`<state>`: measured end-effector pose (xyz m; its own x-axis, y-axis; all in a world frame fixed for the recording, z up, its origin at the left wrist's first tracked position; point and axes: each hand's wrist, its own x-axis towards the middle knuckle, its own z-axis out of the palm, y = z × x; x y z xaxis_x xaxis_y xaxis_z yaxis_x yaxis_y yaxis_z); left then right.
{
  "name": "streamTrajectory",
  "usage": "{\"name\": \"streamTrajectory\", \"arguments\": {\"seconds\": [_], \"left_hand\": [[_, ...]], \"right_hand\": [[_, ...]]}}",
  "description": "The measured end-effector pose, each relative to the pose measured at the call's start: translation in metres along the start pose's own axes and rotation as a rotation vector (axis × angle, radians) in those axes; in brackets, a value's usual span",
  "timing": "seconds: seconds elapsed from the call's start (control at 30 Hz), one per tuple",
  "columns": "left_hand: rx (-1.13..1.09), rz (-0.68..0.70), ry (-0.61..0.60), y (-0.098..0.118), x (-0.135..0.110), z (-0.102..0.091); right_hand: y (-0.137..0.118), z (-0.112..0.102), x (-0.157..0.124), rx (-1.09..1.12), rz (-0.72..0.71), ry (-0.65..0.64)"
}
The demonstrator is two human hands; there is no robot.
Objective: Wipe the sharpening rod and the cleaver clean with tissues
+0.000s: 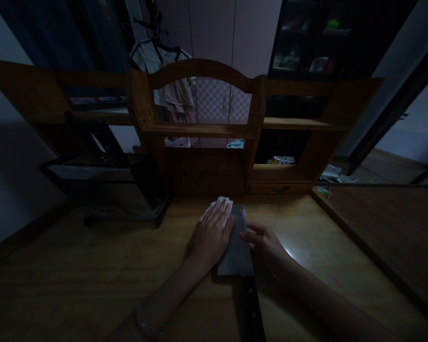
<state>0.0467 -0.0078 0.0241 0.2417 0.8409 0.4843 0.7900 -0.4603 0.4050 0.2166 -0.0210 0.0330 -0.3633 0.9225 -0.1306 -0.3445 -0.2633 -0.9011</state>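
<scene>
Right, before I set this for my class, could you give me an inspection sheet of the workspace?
Surface: light wooden tabletop, dimly lit.
Job's things: cleaver, black handle towards the person; crumpled white tissue or cloth at the blade's far left side.
Clutter: black-framed object at left rear, too dark to identify; small items in a right-hand shelf compartment.
Grips: left grip over the white material, fingers extended, underside hidden; right grip holding the blade's right edge.
Cables: nothing seen.
Surroundings: wooden shelf unit at the back; beyond it, hanging clothes and a pink cupboard.
</scene>
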Motion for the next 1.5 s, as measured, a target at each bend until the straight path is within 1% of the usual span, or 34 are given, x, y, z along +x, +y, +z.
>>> {"name": "streamTrajectory", "arguments": {"seconds": [0.3, 0.37, 0.5, 0.57, 0.63, 0.67, 0.7, 0.77, 0.83, 0.87, 0.93, 0.97, 1.03, 1.13, 1.23, 1.33, 1.5], "left_hand": [[-0.156, -0.091, 0.061, 0.002, -0.001, 0.003], [-0.190, -0.129, 0.072, -0.002, 0.000, 0.005], [-0.262, -0.254, 0.099, -0.015, 0.003, 0.006], [-0.268, -0.256, 0.141, -0.016, 0.005, 0.001], [-0.240, -0.190, 0.178, -0.011, 0.006, -0.007], [-0.215, -0.134, 0.183, -0.008, 0.006, -0.011], [-0.182, -0.047, 0.163, -0.005, 0.005, -0.015], [-0.114, 0.171, 0.075, 0.001, 0.004, -0.020], [-0.072, 0.349, -0.062, 0.005, 0.003, -0.021], [-0.060, 0.398, -0.130, 0.005, 0.003, -0.021], [-0.042, 0.429, -0.226, 0.005, 0.003, -0.019], [-0.031, 0.423, -0.247, 0.005, 0.004, -0.019], [-0.004, 0.396, -0.247, 0.004, 0.006, -0.018], [0.014, 0.330, -0.202, 0.000, 0.009, -0.014], [-0.039, 0.247, -0.157, -0.006, 0.010, -0.008], [-0.169, 0.158, -0.132, -0.009, 0.008, -0.001], [-0.499, 0.001, -0.066, -0.009, 0.006, 0.010]], "right_hand": [[-0.001, -0.001, 0.001, 0.013, -0.007, 0.002], [-0.002, -0.003, 0.002, -0.002, 0.002, 0.013], [-0.002, -0.010, 0.005, -0.015, 0.010, 0.027], [-0.002, -0.011, 0.006, -0.013, 0.007, 0.020], [-0.002, -0.011, 0.005, -0.007, -0.001, 0.008], [-0.003, -0.011, 0.005, -0.002, -0.004, 0.000], [-0.003, -0.010, 0.005, 0.003, -0.007, -0.006], [-0.003, -0.010, 0.005, 0.009, -0.013, -0.005], [-0.002, -0.011, 0.006, 0.011, -0.031, 0.018], [-0.001, -0.012, 0.007, 0.015, -0.040, 0.033], [0.000, -0.013, 0.009, 0.029, -0.046, 0.045], [0.000, -0.014, 0.009, 0.038, -0.045, 0.047], [0.000, -0.015, 0.010, 0.046, -0.038, 0.049], [-0.002, -0.015, 0.009, 0.025, -0.038, 0.082], [-0.004, -0.016, 0.010, 0.025, -0.025, 0.110], [-0.004, -0.019, 0.012, 0.043, -0.015, 0.110], [-0.003, -0.022, 0.013, 0.081, 0.009, 0.105]]}}
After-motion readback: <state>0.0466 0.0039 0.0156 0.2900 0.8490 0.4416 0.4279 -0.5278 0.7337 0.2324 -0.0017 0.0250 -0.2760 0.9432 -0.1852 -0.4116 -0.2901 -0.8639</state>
